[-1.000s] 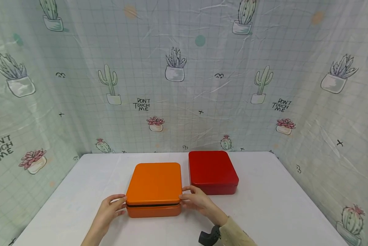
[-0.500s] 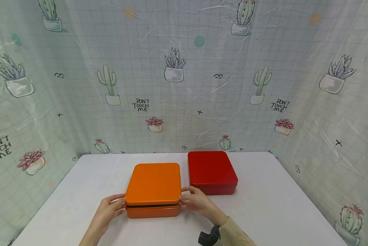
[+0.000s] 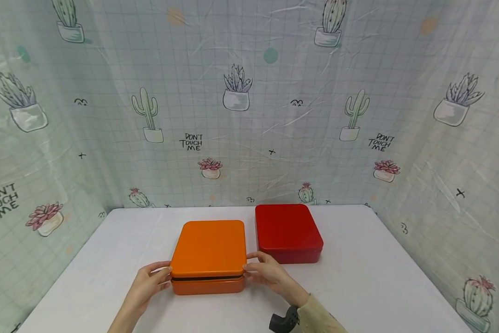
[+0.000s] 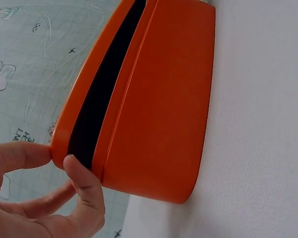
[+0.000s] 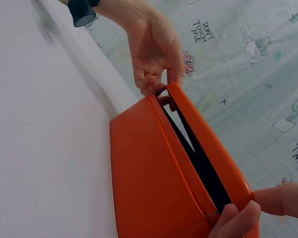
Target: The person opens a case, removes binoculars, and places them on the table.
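An orange rectangular box (image 3: 208, 287) stands on the white table, its orange lid (image 3: 209, 247) raised a little along the front. A dark gap (image 4: 102, 94) shows between lid and base in both wrist views. My left hand (image 3: 143, 286) pinches the lid's front left corner, with one finger on the outside and the thumb (image 4: 84, 183) at the lid's lower edge. At the front right corner, my right hand (image 3: 270, 273) pinches the lid the same way, its fingertips (image 5: 238, 220) beside the gap.
A closed red box (image 3: 289, 231) stands behind and to the right of the orange one, near my right hand. Around the white table (image 3: 370, 277) hangs a curtain (image 3: 258, 125) printed with cacti. A black device (image 3: 283, 320) sits at my right wrist.
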The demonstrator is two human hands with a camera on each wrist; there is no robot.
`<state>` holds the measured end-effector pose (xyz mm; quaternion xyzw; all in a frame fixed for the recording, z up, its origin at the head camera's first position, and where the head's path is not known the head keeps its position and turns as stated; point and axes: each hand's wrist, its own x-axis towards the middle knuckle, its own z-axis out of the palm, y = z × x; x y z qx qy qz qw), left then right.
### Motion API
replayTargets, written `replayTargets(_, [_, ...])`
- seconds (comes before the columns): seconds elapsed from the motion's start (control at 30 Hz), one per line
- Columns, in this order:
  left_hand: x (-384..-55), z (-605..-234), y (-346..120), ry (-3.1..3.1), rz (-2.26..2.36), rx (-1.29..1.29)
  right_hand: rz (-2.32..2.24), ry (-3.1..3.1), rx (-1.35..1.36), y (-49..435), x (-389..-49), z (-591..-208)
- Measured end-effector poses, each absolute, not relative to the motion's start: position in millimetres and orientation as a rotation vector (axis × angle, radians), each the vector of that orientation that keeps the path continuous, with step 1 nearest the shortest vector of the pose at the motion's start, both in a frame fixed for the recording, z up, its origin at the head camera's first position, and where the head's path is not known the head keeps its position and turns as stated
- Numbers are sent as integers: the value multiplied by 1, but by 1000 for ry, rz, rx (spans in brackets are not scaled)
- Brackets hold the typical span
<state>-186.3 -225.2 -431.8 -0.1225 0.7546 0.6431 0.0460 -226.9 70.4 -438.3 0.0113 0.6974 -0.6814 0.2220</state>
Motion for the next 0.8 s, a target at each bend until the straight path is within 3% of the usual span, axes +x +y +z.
replayTargets(0.8, [-190,-427,-221,2278,1999,-364,-1887,1938,50,72,-232,-434])
